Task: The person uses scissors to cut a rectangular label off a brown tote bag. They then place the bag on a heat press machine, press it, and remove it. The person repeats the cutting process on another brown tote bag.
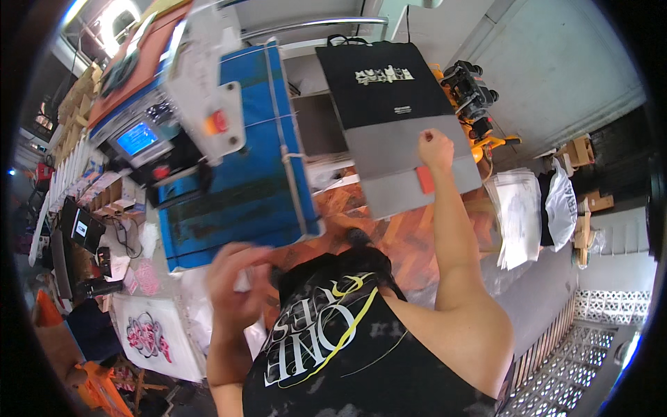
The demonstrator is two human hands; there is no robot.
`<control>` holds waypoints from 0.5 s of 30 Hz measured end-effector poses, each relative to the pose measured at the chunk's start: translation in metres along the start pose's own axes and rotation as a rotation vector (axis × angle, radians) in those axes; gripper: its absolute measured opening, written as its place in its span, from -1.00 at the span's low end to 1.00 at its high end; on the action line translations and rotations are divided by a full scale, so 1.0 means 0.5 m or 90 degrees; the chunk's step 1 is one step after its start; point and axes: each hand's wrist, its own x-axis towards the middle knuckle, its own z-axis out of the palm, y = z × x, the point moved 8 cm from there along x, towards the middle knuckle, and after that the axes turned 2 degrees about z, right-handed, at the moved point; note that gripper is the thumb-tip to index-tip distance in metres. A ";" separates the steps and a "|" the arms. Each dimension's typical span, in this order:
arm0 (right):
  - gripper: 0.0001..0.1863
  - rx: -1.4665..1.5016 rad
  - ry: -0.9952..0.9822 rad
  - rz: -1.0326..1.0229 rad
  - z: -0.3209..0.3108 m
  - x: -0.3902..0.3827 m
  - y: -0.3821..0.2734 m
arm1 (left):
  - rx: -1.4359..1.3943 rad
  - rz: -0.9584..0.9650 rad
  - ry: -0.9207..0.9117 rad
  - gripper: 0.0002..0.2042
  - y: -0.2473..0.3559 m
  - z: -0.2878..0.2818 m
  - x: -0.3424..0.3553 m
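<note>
My right hand (pixel 436 149) is closed in a fist above a grey board (pixel 385 167) on the right. Whether anything is inside the fist is hidden. Black fabric (pixel 375 101) with pale printing covers the board's far half, and a dark strap loop (pixel 346 40) shows at its far edge. Close to my right wrist, an orange-red square (pixel 425 179) lies on the grey surface. My left hand (pixel 240 285) is smeared by motion near the front edge of a blue press bed (pixel 229 208); its fingers cannot be made out clearly.
A machine panel with a lit blue screen (pixel 137 139) overhangs the blue bed's left side. Behind the board's right edge stands black and yellow equipment (pixel 472 97). White sheets (pixel 515 215) hang at right, and a printed white cloth (pixel 154 337) hangs at lower left.
</note>
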 end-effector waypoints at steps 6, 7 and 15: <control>-0.74 -0.223 0.062 -0.469 0.046 0.215 0.136 | 0.322 0.027 -0.154 -0.82 -0.140 0.543 0.277; -0.77 -0.262 0.011 -0.505 0.059 0.246 0.138 | 0.403 0.029 -0.204 -0.80 -0.172 0.602 0.297; -0.88 -0.087 -0.011 -0.638 -0.011 0.368 0.029 | 0.744 0.103 -0.307 -0.79 -0.288 0.772 0.396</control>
